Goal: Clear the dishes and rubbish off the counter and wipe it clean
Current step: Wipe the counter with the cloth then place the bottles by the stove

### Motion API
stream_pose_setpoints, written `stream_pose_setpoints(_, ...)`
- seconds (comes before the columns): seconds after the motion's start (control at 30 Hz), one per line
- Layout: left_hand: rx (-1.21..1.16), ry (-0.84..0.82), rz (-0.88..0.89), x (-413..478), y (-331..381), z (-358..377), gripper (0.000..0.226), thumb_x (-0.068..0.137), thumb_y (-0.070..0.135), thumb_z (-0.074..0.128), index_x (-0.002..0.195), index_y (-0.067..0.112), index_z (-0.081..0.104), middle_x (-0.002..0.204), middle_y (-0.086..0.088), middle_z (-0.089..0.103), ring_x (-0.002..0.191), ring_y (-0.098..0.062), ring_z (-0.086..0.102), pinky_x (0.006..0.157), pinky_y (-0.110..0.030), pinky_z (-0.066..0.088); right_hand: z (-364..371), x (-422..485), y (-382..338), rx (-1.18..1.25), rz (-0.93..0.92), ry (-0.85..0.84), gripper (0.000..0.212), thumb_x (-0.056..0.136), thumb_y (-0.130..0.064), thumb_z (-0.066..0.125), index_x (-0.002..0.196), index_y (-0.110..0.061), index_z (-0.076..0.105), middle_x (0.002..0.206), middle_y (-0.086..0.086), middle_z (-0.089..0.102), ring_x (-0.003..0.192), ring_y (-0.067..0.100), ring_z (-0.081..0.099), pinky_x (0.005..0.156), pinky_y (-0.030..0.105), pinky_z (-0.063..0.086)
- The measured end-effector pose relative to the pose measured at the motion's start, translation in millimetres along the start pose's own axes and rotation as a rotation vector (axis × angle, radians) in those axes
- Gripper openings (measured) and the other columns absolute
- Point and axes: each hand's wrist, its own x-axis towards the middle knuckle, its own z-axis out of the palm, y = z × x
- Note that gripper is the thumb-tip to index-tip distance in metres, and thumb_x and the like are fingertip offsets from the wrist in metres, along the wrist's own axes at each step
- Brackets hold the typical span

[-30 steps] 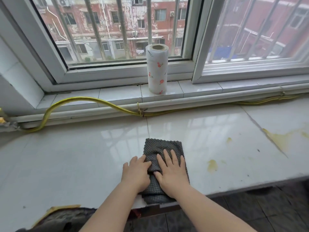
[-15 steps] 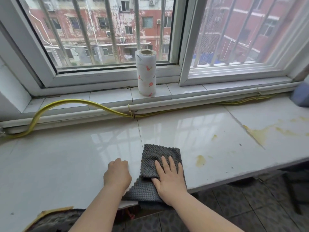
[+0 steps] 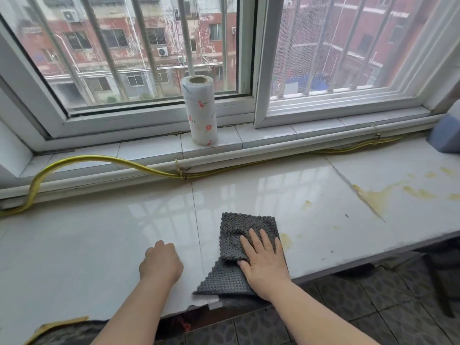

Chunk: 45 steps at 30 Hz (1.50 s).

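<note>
Flat on the pale counter [image 3: 99,245], the right hand [image 3: 263,262] presses a grey cloth [image 3: 239,247] with fingers spread, near the front edge beside yellow stains [image 3: 373,197]. Apart from it, the left hand [image 3: 160,263] rests curled into a loose fist, holding nothing.

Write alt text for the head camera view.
A right hand presses a grey cloth flat on a white counter beside yellow stains; the left hand rests fisted nearby. A paper towel roll stands on the windowsill.
</note>
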Motion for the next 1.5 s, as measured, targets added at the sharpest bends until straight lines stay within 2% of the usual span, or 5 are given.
stream_pose_setpoints(0.23,-0.018,0.074,-0.024,-12,44,10,0.032,0.084,0.004,0.033,0.107,0.017,0.051,0.118,-0.002,0.044,0.111,-0.023,0.043,0.083,-0.031,0.039,-8,6,45,-0.009,-0.04,0.013,0.063,0.096,-0.055,0.015,0.152,-0.034,-0.005,0.16,-0.005,-0.015,0.146,0.021,-0.02,0.114,0.047,-0.015)
stream_pose_setpoints(0.47,-0.048,0.099,0.074,-12,132,17,0.041,0.086,0.007,0.037,0.125,0.02,0.047,0.142,-0.004,0.033,0.129,-0.023,0.034,0.098,-0.035,0.037,-21,17,117,-0.012,-0.022,0.024,0.063,0.096,-0.056,0.016,0.152,-0.034,-0.003,0.16,-0.006,-0.013,0.146,0.02,-0.018,0.115,0.047,-0.013)
stream_pose_setpoints(0.7,-0.049,0.087,0.04,-9,197,24,0.033,0.091,0.013,0.038,0.123,0.018,0.046,0.137,-0.003,0.035,0.126,-0.023,0.035,0.094,-0.035,0.039,-34,35,185,-0.016,-0.005,0.035,0.063,0.095,-0.056,0.015,0.152,-0.034,-0.004,0.161,-0.006,-0.013,0.146,0.021,-0.017,0.115,0.047,-0.012)
stream_pose_setpoints(0.93,-0.079,0.096,0.001,-9,215,24,0.044,0.093,0.013,0.038,0.136,0.018,0.035,0.155,-0.005,0.014,0.139,-0.023,0.02,0.101,-0.036,0.035,-42,55,204,-0.038,-0.012,0.052,0.063,0.096,-0.055,0.013,0.152,-0.033,-0.004,0.161,-0.004,-0.012,0.146,0.022,-0.017,0.114,0.049,-0.011)
stream_pose_setpoints(1.5,-0.107,0.117,0.187,68,255,4,0.049,0.097,0.027,0.038,0.145,0.023,0.029,0.159,-0.003,0.011,0.145,-0.023,0.011,0.113,-0.037,0.024,-66,133,216,-0.022,0.189,0.038,0.062,0.096,-0.056,0.011,0.152,-0.033,-0.005,0.161,-0.004,-0.01,0.147,0.023,-0.015,0.115,0.051,-0.007)
